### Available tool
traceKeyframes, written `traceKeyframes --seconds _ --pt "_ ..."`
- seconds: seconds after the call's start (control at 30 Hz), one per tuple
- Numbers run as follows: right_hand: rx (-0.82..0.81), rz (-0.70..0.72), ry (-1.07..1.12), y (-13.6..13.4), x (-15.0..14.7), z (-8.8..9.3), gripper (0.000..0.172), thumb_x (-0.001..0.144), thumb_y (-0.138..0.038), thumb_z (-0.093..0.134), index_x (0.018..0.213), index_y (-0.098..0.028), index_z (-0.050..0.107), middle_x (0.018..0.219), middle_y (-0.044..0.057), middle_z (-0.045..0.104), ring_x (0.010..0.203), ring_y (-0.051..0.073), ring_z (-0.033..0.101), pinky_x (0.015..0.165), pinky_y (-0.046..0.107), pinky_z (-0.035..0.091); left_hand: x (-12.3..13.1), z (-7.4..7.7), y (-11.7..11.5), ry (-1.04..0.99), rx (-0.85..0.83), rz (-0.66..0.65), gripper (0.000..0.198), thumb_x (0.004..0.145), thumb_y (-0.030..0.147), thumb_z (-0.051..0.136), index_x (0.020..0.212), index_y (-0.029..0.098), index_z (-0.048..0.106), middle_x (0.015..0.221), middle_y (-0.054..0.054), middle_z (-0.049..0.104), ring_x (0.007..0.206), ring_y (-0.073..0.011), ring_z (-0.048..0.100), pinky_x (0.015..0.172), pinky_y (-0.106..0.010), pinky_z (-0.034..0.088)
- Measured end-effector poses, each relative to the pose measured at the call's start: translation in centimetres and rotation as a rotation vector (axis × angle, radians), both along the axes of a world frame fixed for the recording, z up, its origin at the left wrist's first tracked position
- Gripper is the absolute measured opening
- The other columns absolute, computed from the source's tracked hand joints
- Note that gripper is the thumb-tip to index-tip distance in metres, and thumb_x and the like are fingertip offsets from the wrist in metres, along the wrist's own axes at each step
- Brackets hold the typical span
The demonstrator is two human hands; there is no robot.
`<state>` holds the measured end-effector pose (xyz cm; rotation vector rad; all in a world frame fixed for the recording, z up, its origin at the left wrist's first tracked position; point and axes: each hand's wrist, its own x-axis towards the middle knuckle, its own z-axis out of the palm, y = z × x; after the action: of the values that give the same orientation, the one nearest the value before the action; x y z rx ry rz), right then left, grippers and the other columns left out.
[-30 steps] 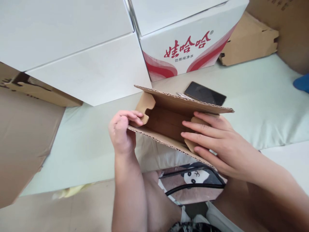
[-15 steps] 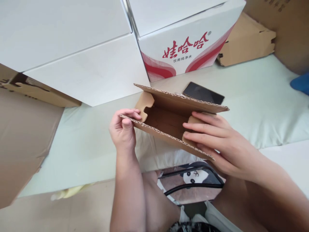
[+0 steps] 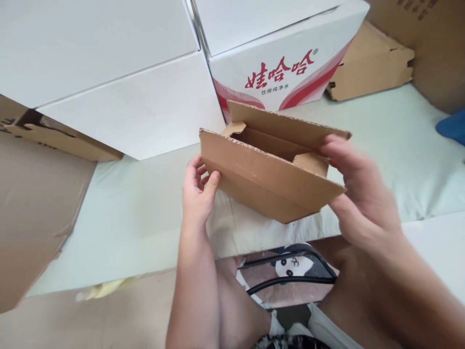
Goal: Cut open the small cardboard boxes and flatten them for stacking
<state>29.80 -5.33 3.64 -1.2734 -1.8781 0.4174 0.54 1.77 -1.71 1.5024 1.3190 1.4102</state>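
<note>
A small brown cardboard box (image 3: pixel 261 182) is tilted above the pale green cloth, its top flaps standing up. Its opening faces up and away, so the inside shows only in part. At the box's left end my left hand (image 3: pixel 198 189) holds on, thumb on the near side and fingers around the end. My right hand (image 3: pixel 366 189) spans the right end, thumb at the near flap's corner and fingers at the far flap. Motion blurs those fingers. Between the long flaps, a short end flap (image 3: pixel 311 162) lies folded inward at the right.
White cartons (image 3: pixel 127 106), one with red lettering, stand behind the box. Folded cardboard (image 3: pixel 374 68) leans at the back right, and a large brown carton (image 3: pixel 39 208) is at left. Pale green cloth (image 3: pixel 145 218) covers the surface. A blue object (image 3: pixel 452 128) sits at the right edge.
The box has tipped so its near outer side shows, and it sits farther back, covering the phone. My right hand has come out of the opening to the right end; my left has shifted right.
</note>
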Motion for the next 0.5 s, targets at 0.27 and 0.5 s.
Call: traceKeyframes --seconds 0.27,0.5 --pt "0.018 0.275 -0.209 0.4 -0.6 -0.4 0.034 0.096 -0.027 0.057 0.129 -0.025 0.066 0.142 0.012 0.067 0.142 0.035 0.054 0.113 0.059 0.052 -0.1 -0.4 -0.1 -0.055 0.000 -0.036 0.057 0.087 0.074 0.066 0.125 0.032 0.058 0.117 -0.005 0.066 0.103 -0.0217 0.068 0.087 -0.034 0.058" --pt "0.032 0.368 -0.259 -0.4 -1.7 0.4 0.038 0.095 -0.019 0.053 0.132 -0.023 0.065 0.141 0.008 0.070 0.145 0.037 0.052 0.118 0.062 0.048 0.8 0.7 0.0 -0.213 0.060 0.063 0.058 0.077 0.068 0.082 0.111 0.024 0.066 0.108 -0.005 0.069 0.095 -0.0172 0.069 0.084 -0.026 0.057"
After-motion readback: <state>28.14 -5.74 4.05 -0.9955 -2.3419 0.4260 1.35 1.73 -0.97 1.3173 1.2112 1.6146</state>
